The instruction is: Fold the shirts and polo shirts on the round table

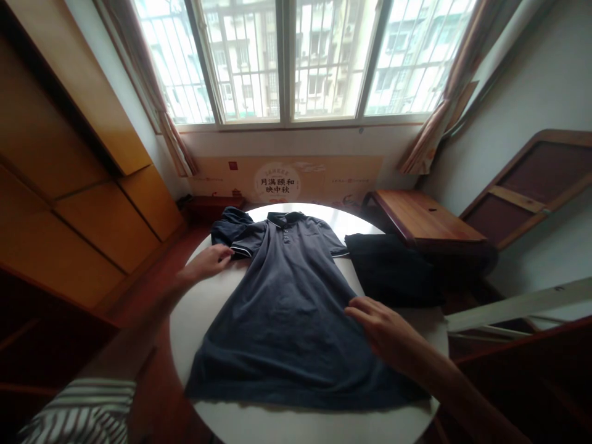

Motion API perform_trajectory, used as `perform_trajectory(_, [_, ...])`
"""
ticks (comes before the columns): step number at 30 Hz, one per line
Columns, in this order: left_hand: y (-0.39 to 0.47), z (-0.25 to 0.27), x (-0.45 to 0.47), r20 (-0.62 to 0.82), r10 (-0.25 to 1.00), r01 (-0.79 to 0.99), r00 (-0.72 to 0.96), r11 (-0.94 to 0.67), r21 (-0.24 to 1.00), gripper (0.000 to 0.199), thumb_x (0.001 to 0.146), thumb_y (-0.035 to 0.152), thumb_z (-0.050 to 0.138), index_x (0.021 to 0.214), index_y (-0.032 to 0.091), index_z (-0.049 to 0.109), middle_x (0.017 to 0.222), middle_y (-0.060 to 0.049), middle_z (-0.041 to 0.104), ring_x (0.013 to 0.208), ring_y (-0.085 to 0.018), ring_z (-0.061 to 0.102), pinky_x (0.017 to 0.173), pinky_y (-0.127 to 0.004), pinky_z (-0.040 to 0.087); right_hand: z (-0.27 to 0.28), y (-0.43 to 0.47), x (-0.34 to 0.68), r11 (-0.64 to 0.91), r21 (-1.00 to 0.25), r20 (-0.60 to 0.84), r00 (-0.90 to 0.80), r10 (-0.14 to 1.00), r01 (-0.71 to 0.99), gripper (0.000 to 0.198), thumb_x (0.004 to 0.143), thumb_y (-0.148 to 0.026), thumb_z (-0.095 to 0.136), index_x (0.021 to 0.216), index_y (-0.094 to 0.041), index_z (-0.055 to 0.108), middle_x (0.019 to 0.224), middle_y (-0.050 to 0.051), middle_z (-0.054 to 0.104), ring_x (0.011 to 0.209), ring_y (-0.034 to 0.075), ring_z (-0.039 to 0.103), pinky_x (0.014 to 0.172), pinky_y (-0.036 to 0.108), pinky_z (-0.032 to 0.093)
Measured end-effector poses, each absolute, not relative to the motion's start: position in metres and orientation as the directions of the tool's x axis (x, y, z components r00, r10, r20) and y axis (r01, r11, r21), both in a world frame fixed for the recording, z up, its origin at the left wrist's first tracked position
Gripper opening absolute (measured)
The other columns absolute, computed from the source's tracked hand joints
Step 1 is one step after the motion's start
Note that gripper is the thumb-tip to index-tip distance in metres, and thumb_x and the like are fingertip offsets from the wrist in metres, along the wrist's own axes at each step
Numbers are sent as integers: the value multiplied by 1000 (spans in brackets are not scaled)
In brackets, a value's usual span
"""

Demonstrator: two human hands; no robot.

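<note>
Stretched from lower corners, left hand (210, 262) pinches a dark-blue fabric polo shirt (296, 308) at cuff (242, 252), right hand (380, 319) at side (341, 293).

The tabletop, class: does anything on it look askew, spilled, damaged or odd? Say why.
No spill or damage shows. The crumpled cloth at the far left of the table looks untidy: it lies bunched up, while the shirt is spread out and the black cloth lies flat.

We count two hands (211, 261) (382, 320) at one white desk (198, 311), one polo shirt (296, 308) on it, two other dark cloth items (230, 227) (393, 271) on it, two curtains (177, 145) (424, 143) beyond it
</note>
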State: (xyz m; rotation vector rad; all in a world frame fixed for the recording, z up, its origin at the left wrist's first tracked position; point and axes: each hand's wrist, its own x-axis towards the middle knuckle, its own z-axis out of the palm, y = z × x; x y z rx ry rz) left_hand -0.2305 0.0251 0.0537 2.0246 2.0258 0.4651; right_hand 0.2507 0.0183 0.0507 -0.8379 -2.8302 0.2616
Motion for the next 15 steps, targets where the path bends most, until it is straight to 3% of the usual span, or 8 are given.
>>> perform_trajectory(2, [69,47,-221,231,968,963,-102,38,265,39,91,35,48,118,14,66,122,-14,67,114,-26,61,103,-35,43,52,7,212,875,-302,148,-888,435,378,40,85,-2,42,115,-16,64,120,13,63,107,22,60,91,36,51])
perform_trajectory(5, [117,34,-208,195,955,962,-222,183,201,43,88,41,57,118,11,65,112,-15,70,107,-28,64,97,-35,48,36,-9,167,900,-367,136,-943,303,237,42,97,-30,49,138,-20,53,144,14,50,132,29,46,109,48,39])
perform_trajectory(9, [148,24,-205,173,930,939,-326,297,175,33,88,38,58,104,12,71,112,-18,69,110,-31,62,95,-36,48,6,-18,147,868,-446,25,-967,254,217,69,91,-62,51,152,-31,36,161,13,24,146,40,20,113,68,14])
perform_trajectory(12, [160,32,-218,203,909,924,-364,327,198,35,95,34,45,106,13,71,114,-17,69,110,-29,64,94,-35,48,-2,-20,150,854,-484,15,-974,225,190,80,85,-69,55,153,-35,32,164,12,12,148,42,7,112,70,3])
perform_trajectory(15, [166,52,-242,218,887,907,-406,361,218,38,97,33,41,113,14,69,117,-14,70,109,-26,65,92,-31,49,0,-24,153,863,-486,33,-983,178,140,88,77,-71,62,152,-38,31,164,12,7,147,46,1,108,74,0])
